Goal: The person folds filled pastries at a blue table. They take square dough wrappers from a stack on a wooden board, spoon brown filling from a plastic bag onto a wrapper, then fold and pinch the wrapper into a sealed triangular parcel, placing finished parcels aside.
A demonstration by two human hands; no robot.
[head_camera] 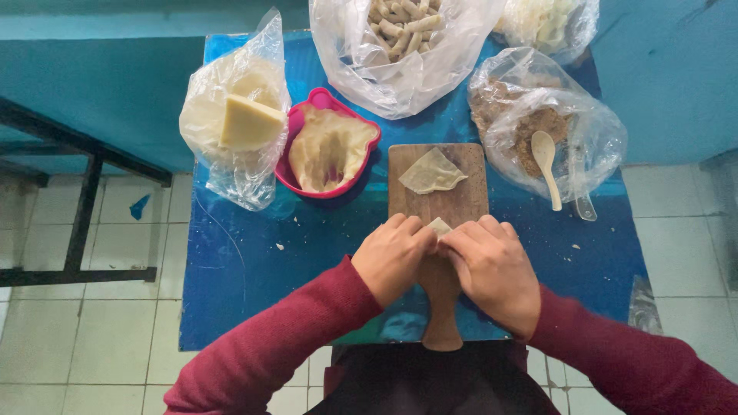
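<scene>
Head view: left hand (393, 257) and right hand (492, 265) closed, pinching pale dough piece (440, 226), axis unclear, on wooden board (438, 204), handle toward wearer; clear bags beyond.

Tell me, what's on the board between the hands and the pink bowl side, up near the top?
In the head view, one flat dough wrapper lies on the wooden board, beyond both hands.

Seen from above: left hand (393, 257) and right hand (492, 265) pressed together on a wooden board (438, 201), pinching a small pale wrapper (440, 226). Second wrapper (431, 172) flat farther up the board. Around it on the blue table (254, 261): pink bowl (296, 131), bagged dough (246, 123), bagged rolls (400, 31), spoon (547, 165) on bagged filling (538, 127).
</scene>
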